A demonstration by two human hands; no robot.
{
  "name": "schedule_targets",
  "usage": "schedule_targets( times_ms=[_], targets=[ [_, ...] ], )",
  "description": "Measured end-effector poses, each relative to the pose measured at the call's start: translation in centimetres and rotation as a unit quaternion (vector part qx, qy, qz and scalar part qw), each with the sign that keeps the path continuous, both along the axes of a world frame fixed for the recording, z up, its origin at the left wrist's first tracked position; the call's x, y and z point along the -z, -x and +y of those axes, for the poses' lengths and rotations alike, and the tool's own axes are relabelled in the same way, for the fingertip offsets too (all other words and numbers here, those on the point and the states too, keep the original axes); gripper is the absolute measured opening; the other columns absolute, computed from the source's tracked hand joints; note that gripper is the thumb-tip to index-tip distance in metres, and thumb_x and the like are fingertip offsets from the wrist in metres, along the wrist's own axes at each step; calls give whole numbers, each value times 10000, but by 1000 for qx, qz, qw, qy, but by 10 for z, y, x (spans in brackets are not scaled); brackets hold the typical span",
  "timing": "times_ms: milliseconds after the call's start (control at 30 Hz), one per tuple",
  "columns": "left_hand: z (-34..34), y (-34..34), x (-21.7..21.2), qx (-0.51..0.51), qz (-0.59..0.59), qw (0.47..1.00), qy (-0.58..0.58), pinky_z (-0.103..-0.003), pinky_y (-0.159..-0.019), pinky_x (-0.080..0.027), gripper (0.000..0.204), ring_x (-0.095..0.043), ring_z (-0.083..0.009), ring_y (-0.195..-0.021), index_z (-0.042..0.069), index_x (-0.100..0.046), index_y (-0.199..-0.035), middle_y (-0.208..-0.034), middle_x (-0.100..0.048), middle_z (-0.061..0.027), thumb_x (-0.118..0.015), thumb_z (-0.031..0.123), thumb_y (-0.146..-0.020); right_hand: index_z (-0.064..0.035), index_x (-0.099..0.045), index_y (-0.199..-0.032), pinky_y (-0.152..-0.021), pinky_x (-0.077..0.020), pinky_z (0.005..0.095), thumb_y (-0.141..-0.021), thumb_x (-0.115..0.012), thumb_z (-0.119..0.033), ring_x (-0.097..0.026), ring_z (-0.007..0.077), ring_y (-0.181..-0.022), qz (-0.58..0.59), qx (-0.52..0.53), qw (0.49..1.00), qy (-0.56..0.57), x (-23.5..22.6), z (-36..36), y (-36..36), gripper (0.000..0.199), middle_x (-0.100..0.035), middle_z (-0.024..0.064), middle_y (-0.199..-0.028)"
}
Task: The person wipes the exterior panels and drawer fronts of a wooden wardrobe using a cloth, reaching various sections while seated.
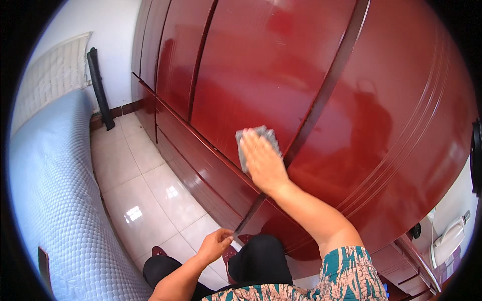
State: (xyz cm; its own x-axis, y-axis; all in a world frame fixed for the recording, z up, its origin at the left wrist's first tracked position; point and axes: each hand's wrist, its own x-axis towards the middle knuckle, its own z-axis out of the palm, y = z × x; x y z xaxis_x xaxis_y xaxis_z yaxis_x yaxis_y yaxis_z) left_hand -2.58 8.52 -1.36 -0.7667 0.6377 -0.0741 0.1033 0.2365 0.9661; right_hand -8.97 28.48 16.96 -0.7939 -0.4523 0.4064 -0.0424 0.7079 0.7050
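My right hand (pixel 263 163) presses a grey cloth (pixel 271 136) flat against a glossy dark red wardrobe door (pixel 241 75). Its fingers lie together over the cloth, whose edges stick out past the fingertips and the side of the hand. The cloth is near the lower edge of this door, beside a dark vertical strip (pixel 321 95). Lower down, my left hand (pixel 215 246) hangs in front of my knee with loosely bent fingers. Nothing shows in it, and it seems to be apart from the wardrobe.
Below the doors runs a row of red drawer fronts (pixel 201 168). A bed with a light blue quilted cover (pixel 55 200) stands left, across a strip of pale tiled floor (pixel 150 188). A long black roll (pixel 100 90) leans on the far wall. At right is a white object (pixel 448 242).
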Motion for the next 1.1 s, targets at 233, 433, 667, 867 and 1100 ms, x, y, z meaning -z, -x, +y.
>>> schedule_targets(
  times_ms=[233,433,667,867,1100],
  targets=[
    [-1,-3,-2,26,124,991,44,-354,-765,-505,317,-645,-270,-848,30,-606,-1088,-957,-659,-142,-587,232,-844,30,-421,-1317,-1131,-169,365,-826,-407,-125,-276,245,-1361,-82,-58,993,-59,31,3,9,515,-355,148,-1429],
    [-7,-6,-7,84,163,978,103,-366,-820,-487,335,-615,-290,-942,46,-592,-1129,-1023,-637,-140,-576,221,-845,2,-452,-1293,-1104,-217,413,-793,-566,-201,-325,270,-1331,122,-78,988,-50,-116,4,51,551,-401,141,-1395],
    [-3,-7,-8,175,186,957,140,-379,-867,-468,372,-581,-304,-1021,63,-545,-1190,-1073,-616,-138,-528,283,-891,-49,-366,-1380,-1127,-151,384,-918,-433,-364,-209,240,-1382,321,48,944,-50,-207,-4,55,564,-290,121,-1469],
    [-5,-6,1,216,181,932,226,-405,-864,-470,390,-573,-331,-1031,69,-532,-1197,-1120,-595,-155,-515,306,-887,-9,-403,-1343,-1127,-154,399,-863,-526,-351,-232,267,-1372,126,-48,990,-44,-110,-26,104,602,-315,150,-1448],
    [-3,-4,19,231,180,929,228,-427,-830,-485,367,-590,-346,-1001,0,-570,-1045,-1018,-615,-204,-545,314,-856,-13,-267,-1416,-1147,-52,383,-894,-442,-445,-119,257,-1406,-95,42,981,-161,25,-33,112,700,-188,143,-1503]
  ],
)
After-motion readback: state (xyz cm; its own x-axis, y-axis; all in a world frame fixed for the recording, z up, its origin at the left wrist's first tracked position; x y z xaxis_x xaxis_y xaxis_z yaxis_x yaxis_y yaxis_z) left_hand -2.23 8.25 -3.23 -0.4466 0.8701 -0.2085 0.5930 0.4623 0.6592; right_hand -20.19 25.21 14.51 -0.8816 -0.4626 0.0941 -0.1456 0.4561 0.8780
